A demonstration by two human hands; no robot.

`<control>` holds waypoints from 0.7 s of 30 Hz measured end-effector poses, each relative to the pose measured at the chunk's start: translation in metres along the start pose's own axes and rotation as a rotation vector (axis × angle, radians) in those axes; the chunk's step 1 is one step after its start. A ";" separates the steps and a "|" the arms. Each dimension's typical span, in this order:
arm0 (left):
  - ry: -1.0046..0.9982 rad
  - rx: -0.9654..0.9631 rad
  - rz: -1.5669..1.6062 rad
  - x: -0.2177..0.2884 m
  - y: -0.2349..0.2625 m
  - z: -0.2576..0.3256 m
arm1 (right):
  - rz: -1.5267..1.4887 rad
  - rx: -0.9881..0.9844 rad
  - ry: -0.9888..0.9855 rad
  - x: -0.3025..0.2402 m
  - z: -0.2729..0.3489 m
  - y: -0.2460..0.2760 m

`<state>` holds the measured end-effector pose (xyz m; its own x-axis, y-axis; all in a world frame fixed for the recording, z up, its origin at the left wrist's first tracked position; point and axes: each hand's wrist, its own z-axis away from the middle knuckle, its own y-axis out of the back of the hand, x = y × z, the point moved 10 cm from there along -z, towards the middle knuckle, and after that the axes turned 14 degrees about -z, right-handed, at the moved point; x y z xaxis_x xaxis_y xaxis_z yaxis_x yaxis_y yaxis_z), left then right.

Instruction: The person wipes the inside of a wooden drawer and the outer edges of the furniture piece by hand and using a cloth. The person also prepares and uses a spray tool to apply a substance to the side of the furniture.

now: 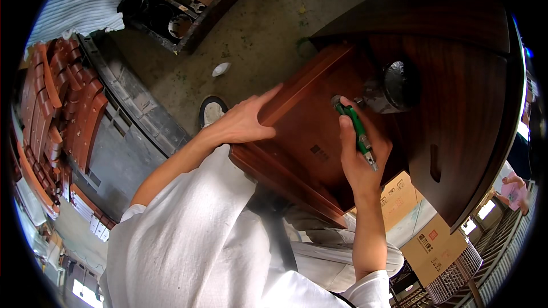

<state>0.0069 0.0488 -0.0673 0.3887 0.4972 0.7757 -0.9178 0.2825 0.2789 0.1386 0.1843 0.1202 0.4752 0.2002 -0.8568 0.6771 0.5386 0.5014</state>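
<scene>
A reddish-brown wooden drawer (297, 131) sits in front of me, pulled out of a dark wooden cabinet (456, 102). My left hand (248, 118) grips the drawer's left edge, its thumb over the rim and some of its fingers hidden. Above the drawer's bottom, my right hand (365, 151) is closed around a slim green tool (357, 125) with metal ends; its exact kind I cannot make out. Just beyond that hand, a round container (394, 88) with dark, shiny contents stands at the drawer's cabinet end. A small dark mark is on the drawer's bottom.
Reddish-brown wooden parts (63, 97) are stacked on a grey surface to my left. A light blue ribbed cloth (91, 3) lies at the upper left, near a cluttered tray (188, 17). A white scrap (221, 69) is on the floor. Cardboard boxes (431, 248) and another person (514, 191) appear at the right.
</scene>
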 end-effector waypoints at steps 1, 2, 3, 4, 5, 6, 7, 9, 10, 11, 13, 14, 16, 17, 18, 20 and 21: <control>-0.002 0.001 0.000 0.000 0.000 0.000 | 0.000 0.008 0.009 0.000 -0.001 0.001; -0.003 0.003 -0.001 0.000 0.000 0.000 | -0.005 0.010 0.009 0.000 -0.001 0.001; 0.001 0.001 -0.001 -0.001 0.000 0.000 | -0.010 0.012 0.009 0.001 -0.001 0.001; 0.005 -0.002 -0.001 0.000 0.000 0.000 | -0.021 0.007 -0.002 0.002 -0.001 0.001; 0.010 -0.004 -0.001 0.000 0.000 0.000 | -0.024 -0.001 -0.009 0.001 0.000 0.001; 0.009 -0.006 -0.004 0.000 0.000 0.000 | -0.026 -0.009 -0.016 0.001 0.000 0.000; 0.008 -0.007 -0.007 0.001 0.000 0.000 | -0.020 -0.020 -0.019 0.000 0.002 0.000; 0.000 -0.002 -0.008 0.002 0.001 0.000 | -0.007 -0.019 -0.013 -0.001 0.002 0.000; -0.008 0.005 -0.005 0.002 0.001 0.000 | -0.001 -0.008 -0.003 0.001 0.003 0.002; -0.016 0.011 -0.003 0.003 0.002 0.000 | -0.002 -0.009 -0.011 0.000 0.003 0.002; -0.011 0.004 0.009 0.004 0.001 0.001 | -0.012 -0.025 -0.044 -0.003 0.002 0.002; -0.008 0.001 0.014 0.004 0.001 0.001 | -0.021 -0.040 -0.070 -0.003 0.002 0.000; -0.007 -0.010 0.014 0.006 0.002 0.001 | -0.045 -0.052 -0.046 -0.002 0.004 -0.003; -0.007 -0.016 0.014 0.006 0.002 0.001 | -0.044 -0.040 -0.032 -0.003 0.004 -0.002; -0.011 -0.012 0.014 0.006 0.002 0.001 | -0.043 -0.030 -0.018 -0.002 0.004 -0.002; -0.018 -0.006 0.015 0.005 0.002 0.000 | -0.025 0.017 0.002 -0.003 0.001 0.003; -0.019 -0.003 0.013 0.004 0.002 0.000 | -0.021 0.035 0.006 -0.003 -0.001 0.004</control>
<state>0.0064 0.0511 -0.0635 0.3756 0.4853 0.7895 -0.9224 0.2784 0.2676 0.1397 0.1868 0.1244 0.4576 0.1937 -0.8678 0.7062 0.5139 0.4870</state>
